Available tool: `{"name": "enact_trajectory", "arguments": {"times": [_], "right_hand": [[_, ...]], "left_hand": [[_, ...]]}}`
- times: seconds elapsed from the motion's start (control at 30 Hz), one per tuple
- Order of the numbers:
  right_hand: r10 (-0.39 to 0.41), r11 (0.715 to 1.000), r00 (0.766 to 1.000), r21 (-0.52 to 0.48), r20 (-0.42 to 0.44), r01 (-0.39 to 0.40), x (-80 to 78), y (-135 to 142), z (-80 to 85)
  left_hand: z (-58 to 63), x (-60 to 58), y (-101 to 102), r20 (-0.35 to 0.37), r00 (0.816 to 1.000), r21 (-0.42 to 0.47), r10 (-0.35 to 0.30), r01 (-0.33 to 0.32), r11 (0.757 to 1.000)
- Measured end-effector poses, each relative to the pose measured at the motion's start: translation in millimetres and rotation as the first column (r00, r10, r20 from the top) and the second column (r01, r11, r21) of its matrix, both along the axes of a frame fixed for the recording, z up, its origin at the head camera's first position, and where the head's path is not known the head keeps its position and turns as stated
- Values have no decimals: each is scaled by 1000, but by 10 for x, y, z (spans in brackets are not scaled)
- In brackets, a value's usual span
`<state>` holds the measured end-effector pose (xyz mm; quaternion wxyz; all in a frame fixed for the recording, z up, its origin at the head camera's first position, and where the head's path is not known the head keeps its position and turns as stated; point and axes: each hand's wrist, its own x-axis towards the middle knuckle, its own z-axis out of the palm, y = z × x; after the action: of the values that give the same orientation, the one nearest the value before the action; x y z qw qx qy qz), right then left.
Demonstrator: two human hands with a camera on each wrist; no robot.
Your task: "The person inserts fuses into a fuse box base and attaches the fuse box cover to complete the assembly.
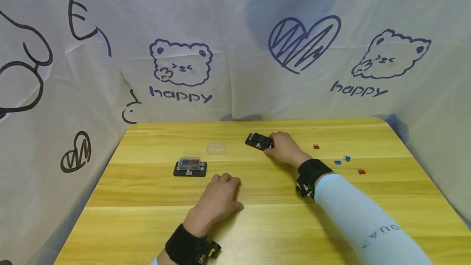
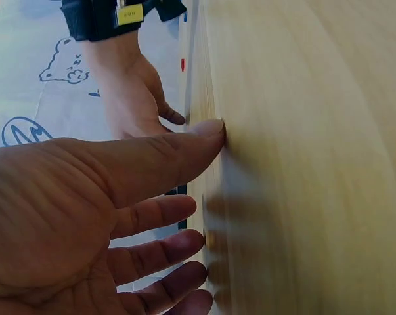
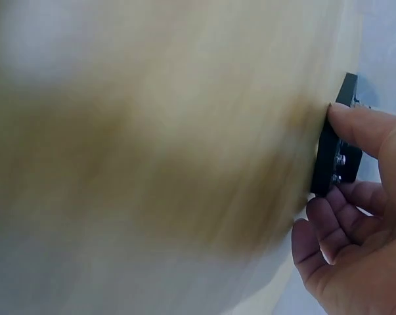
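My right hand (image 1: 286, 149) grips the right end of a black fuse block (image 1: 256, 140) toward the back of the table. Up close in the right wrist view, the thumb and fingers pinch the black base (image 3: 324, 161), which has metal screw terminals. My left hand (image 1: 219, 198) rests on the wood with its fingertips down, loosely bent and holding nothing; the left wrist view shows its thumb and fingers apart. Left of it sits a second fuse block (image 1: 189, 171) under a clear cover with red and blue inside. A loose clear cover (image 1: 216, 149) lies between the two blocks.
On the right side of the table (image 1: 272, 224) lie two red blade fuses (image 1: 316, 147) and two blue blade fuses (image 1: 337, 162), scattered. White cloth walls (image 1: 235, 52) with drawings stand behind and at the sides of the table.
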<state>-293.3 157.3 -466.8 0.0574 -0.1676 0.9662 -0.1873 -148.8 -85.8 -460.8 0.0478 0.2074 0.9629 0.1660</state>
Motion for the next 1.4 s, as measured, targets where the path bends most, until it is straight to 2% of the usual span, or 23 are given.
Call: {"name": "enact_trajectory", "arguments": {"times": [0.2, 0.47, 0.63, 0.83, 1.03, 1.4], "right_hand": [[60, 998, 998, -34, 5, -60, 166, 103, 0], [156, 988, 987, 9, 41, -156, 479, 165, -7], [176, 984, 983, 19, 44, -177, 693, 177, 30], [193, 981, 981, 13, 36, -193, 932, 148, 50], [244, 970, 970, -8, 18, -244, 1118, 86, 34], [294, 955, 956, -47, -11, -294, 1276, 22, 30]], "left_hand": [[-7, -13, -6, 18, 1000, 11, 10, -10, 1000], [-35, -26, -14, 48, 998, 63, 37, -40, 997], [-43, -29, -20, 72, 996, 92, 55, -62, 994], [-31, -14, -14, 92, 995, 125, 46, -57, 990], [-37, -12, 15, 114, 993, 149, 27, -43, 988], [-74, 11, 97, 95, 994, 169, -46, 30, 985]]}}
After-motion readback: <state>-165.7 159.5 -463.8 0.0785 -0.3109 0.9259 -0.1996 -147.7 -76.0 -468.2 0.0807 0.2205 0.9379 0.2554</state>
